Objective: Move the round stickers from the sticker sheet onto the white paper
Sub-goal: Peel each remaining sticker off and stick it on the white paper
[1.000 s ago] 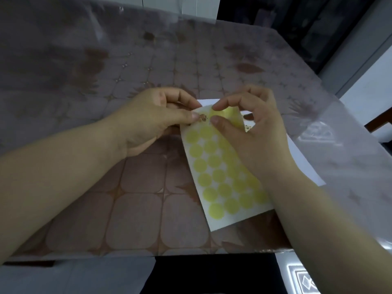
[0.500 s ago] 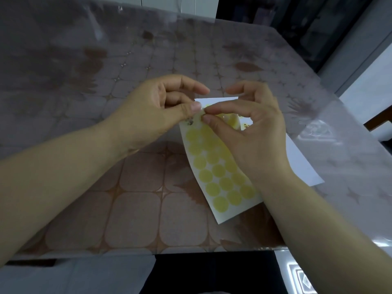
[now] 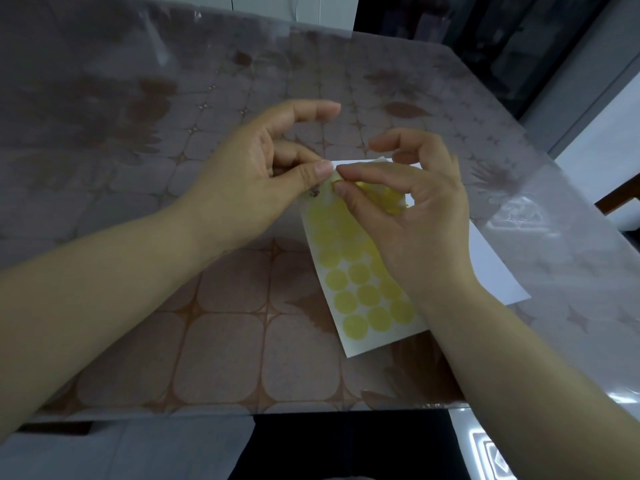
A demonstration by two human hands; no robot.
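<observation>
A sticker sheet (image 3: 360,289) covered with several round yellow stickers is held up off the table, slightly blurred. My left hand (image 3: 252,188) pinches the sheet's top left corner between thumb and forefinger. My right hand (image 3: 415,223) meets it there, thumb and forefinger pinched on a yellow sticker (image 3: 337,180) at the sheet's top edge; whether it has come off the sheet I cannot tell. The white paper (image 3: 491,268) lies flat on the table behind and to the right of the sheet, mostly hidden by my right hand.
The table (image 3: 221,341) has a brown tile-patterned cloth under clear plastic. Its near edge runs just below my forearms, and its right edge slants away beyond the white paper. A dark gap and white floor lie beneath the near edge.
Both hands have lifted the sheet's top end up and toward me. My right fingers have moved left to the top left corner, meeting my left thumb.
</observation>
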